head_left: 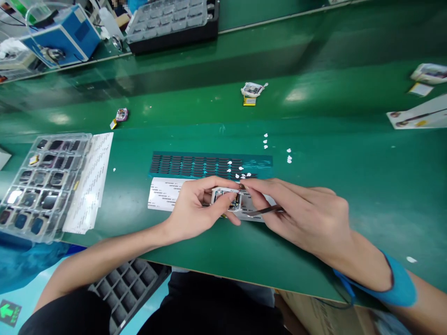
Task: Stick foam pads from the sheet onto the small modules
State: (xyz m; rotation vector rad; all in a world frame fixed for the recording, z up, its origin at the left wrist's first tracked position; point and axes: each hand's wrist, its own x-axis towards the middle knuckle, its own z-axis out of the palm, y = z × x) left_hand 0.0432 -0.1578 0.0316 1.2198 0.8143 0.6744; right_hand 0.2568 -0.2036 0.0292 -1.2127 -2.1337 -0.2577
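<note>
My left hand (199,204) is closed around a white watch case (226,191) with its inner electronics showing, the thumb lying over the open side. My right hand (307,214) has dark metal tweezers (263,211) tucked in its grip, their tips pointing left. Its thumb and index finger pinch at the upper right corner of the case; whatever is between them is too small to make out. Beneath both hands lies a white printed sheet (162,194). Just beyond it is a teal strip (258,161) with rows of dark adhesive pieces and several small white tabs (240,168).
A clear compartment tray (52,186) of watch parts stands left, beside white sheets (99,163). Opened watch units with batteries (252,90) (121,115) lie farther back. On the rear shelf are a black tray (174,42) and a blue box (70,35). My right wrist wears a blue band (398,281).
</note>
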